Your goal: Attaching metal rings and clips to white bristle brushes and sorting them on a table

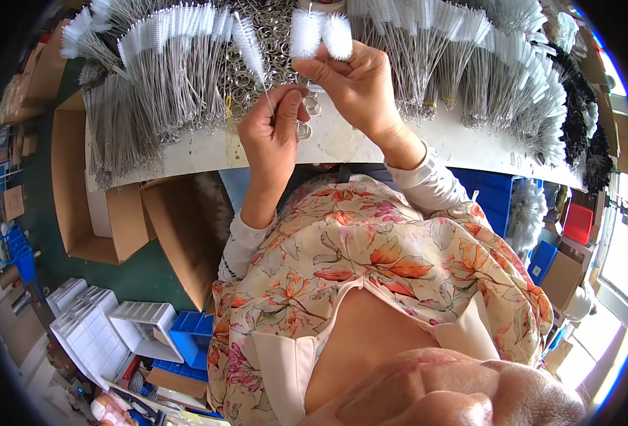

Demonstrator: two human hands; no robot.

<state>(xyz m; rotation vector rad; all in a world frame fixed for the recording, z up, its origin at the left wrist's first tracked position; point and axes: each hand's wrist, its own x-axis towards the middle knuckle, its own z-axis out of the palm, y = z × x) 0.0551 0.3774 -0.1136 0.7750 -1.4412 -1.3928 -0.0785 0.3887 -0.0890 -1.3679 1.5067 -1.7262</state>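
My left hand [266, 135] is closed, thumb against fingers, pinching the wire stem of a slim white bristle brush [249, 48] that points up and away. Two metal rings, an upper ring [312, 106] and a lower ring [304, 130], show beside its fingertips; whether they hang from the stem cannot be seen. To the right, my right hand [362, 84] is closed around two thicker white brushes, the left brush [305, 34] and the right brush [338, 37]. Their stems are mostly hidden by my fingers. Behind both hands lies a heap of metal rings [278, 32].
Bundles of wire-stemmed brushes cover the white table [342, 145], a left bundle [175, 78] and a right bundle [463, 64]. Black brushes [598, 156] hang at the right end. Cardboard boxes [133, 220] stand below left, with white crates [90, 330] and a blue bin [192, 334] nearer.
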